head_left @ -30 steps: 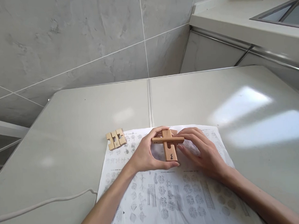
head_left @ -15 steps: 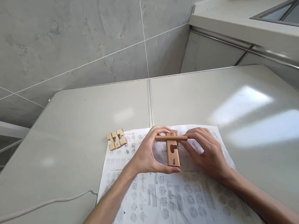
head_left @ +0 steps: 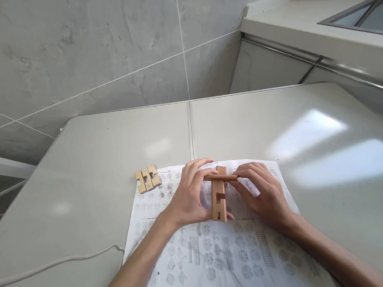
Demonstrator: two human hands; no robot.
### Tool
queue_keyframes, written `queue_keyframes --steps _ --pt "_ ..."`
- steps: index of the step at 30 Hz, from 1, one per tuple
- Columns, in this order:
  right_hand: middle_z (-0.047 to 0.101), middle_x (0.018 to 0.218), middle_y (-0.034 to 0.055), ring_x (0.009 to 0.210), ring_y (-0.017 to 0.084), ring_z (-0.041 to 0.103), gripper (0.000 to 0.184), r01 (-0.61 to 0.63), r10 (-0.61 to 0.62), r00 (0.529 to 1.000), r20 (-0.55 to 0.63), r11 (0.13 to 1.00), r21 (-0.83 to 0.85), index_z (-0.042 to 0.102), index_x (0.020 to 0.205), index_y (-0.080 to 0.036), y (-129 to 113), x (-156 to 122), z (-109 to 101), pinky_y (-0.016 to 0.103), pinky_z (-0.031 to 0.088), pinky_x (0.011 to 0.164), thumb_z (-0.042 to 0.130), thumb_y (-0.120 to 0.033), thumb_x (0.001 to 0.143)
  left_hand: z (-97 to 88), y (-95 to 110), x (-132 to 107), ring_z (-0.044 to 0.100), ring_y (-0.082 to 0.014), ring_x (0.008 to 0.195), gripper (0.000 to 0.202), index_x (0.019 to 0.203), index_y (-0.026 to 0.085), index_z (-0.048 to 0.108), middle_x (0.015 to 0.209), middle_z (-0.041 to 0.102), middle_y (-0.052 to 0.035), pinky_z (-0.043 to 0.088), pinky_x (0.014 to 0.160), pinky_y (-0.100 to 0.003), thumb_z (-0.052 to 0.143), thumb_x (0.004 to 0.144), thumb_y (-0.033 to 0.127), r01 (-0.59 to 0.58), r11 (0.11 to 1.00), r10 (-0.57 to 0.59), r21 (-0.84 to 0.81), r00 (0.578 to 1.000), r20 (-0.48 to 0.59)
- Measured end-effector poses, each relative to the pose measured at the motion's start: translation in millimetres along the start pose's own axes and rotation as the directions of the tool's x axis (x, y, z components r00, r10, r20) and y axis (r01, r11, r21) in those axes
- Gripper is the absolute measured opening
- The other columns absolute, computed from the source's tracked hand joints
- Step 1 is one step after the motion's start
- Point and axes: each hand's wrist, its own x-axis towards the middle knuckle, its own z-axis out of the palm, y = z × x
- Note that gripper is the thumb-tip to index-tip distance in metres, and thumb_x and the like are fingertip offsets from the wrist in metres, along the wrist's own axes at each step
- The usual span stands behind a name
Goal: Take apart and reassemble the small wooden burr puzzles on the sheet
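Observation:
Over the printed sheet (head_left: 214, 242), my left hand (head_left: 189, 200) is closed around notched wooden puzzle pieces. One notched piece (head_left: 219, 212), marked with a black figure, points toward me with its slot facing up. My left thumb passes under its near end. Across its far part lies a thin wooden bar (head_left: 222, 177); the fingers of my left hand touch its left end. The fingertips and thumb of my right hand (head_left: 265, 193) pinch the bar's right end. How the pieces interlock underneath is hidden.
Several pale notched wooden pieces (head_left: 145, 180) lie side by side at the sheet's upper left corner. A white cable (head_left: 65, 260) runs over the folding table (head_left: 119, 144) at the left. Behind stands a tiled wall (head_left: 106, 44), with a counter (head_left: 287, 18) at the right.
The notched piece has tilted and come slightly nearer to me, and a mark now shows inside its slot. My left fingers and thumb have shifted their hold; my right hand barely moved.

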Motion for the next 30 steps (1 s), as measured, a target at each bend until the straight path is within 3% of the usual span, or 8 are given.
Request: queue_keyframes --steps 4,6,11,20,23,26,28,30 --pt "0.073 0.093 0.0066 0.086 0.027 0.069 0.013 0.002 -0.002 1.0 0.011 0.999 0.038 0.062 0.107 -0.026 -1 -1 1 0.044 0.053 0.079 0.063 -0.014 0.104 4.1 -2 1 0.045 -0.035 0.147 0.072 0.157 0.036 0.043 0.161 0.047 -0.0125 0.047 0.117 -0.061 0.079 0.095 0.038 -0.142 0.965 0.157 0.222 0.986 -0.05" --pt "0.073 0.093 0.0063 0.086 0.026 0.069 0.013 -0.008 0.008 1.0 0.01 0.999 0.045 0.061 0.106 -0.026 -2 -1 1 0.044 0.052 0.079 0.062 -0.013 0.104 4.8 -3 0 0.045 -0.0323 0.149 0.065 0.158 0.041 0.043 0.163 0.045 -0.0096 0.051 0.114 -0.057 0.07 0.102 0.023 -0.221 0.924 0.24 0.311 0.971 -0.022" --pt "0.072 0.092 0.0058 0.083 0.025 0.068 0.016 -0.004 0.004 1.0 0.008 0.999 0.049 0.061 0.106 -0.025 -3 -2 0 0.044 0.051 0.079 0.06 -0.01 0.102 3.8 -1 -1 0.048 -0.0288 0.149 0.062 0.155 0.039 0.047 0.161 0.05 -0.0082 0.051 0.115 -0.054 0.068 0.101 0.015 -0.329 0.854 0.352 0.403 0.936 0.016" --pt "0.074 0.093 0.0057 0.084 0.027 0.07 0.018 -0.038 0.037 0.999 0.006 0.998 0.06 0.062 0.105 -0.027 -7 -3 1 0.045 0.052 0.078 0.056 -0.011 0.101 3.0 1 0 0.054 -0.0249 0.143 0.062 0.153 0.04 0.047 0.156 0.059 -0.0047 0.053 0.113 -0.048 0.068 0.1 0.012 -0.397 0.845 0.398 0.36 0.914 0.074" --pt "0.073 0.09 0.0056 0.083 0.026 0.068 0.009 -0.147 0.148 0.989 -0.018 0.987 0.061 0.062 0.099 -0.027 -3 -1 -2 0.042 0.052 0.075 0.059 -0.02 0.104 7.1 3 -1 0.057 -0.0253 0.142 0.057 0.149 0.044 0.048 0.156 0.06 -0.0005 0.053 0.112 -0.049 0.067 0.102 0.019 -0.407 0.85 0.39 0.336 0.913 0.12" --pt "0.071 0.086 0.0041 0.08 0.024 0.067 0.014 -0.312 0.316 0.948 -0.029 0.946 0.093 0.063 0.096 -0.026 0 2 -7 0.039 0.051 0.072 0.057 -0.032 0.107 10.9 5 -3 0.06 -0.0246 0.139 0.047 0.144 0.039 0.051 0.148 0.066 -0.0014 0.053 0.109 -0.044 0.064 0.103 0.019 -0.445 0.832 0.426 0.33 0.895 0.132" --pt "0.071 0.085 0.0033 0.079 0.024 0.066 0.023 -0.416 0.423 0.906 -0.027 0.9 0.128 0.064 0.094 -0.025 2 3 -10 0.037 0.051 0.073 0.055 -0.04 0.109 11.8 6 -3 0.066 -0.0247 0.13 0.038 0.138 0.032 0.053 0.134 0.073 -0.0036 0.054 0.105 -0.043 0.061 0.104 0.017 -0.43 0.845 0.429 0.319 0.9 0.075" --pt "0.071 0.086 0.0033 0.08 0.024 0.066 0.03 -0.493 0.504 0.863 -0.027 0.854 0.168 0.065 0.093 -0.025 2 4 -11 0.036 0.052 0.074 0.052 -0.046 0.111 11.6 6 -4 0.073 -0.0227 0.106 0.028 0.128 0.028 0.053 0.111 0.078 -0.0026 0.057 0.096 -0.042 0.056 0.104 0.013 -0.36 0.883 0.383 0.3 0.924 -0.021"
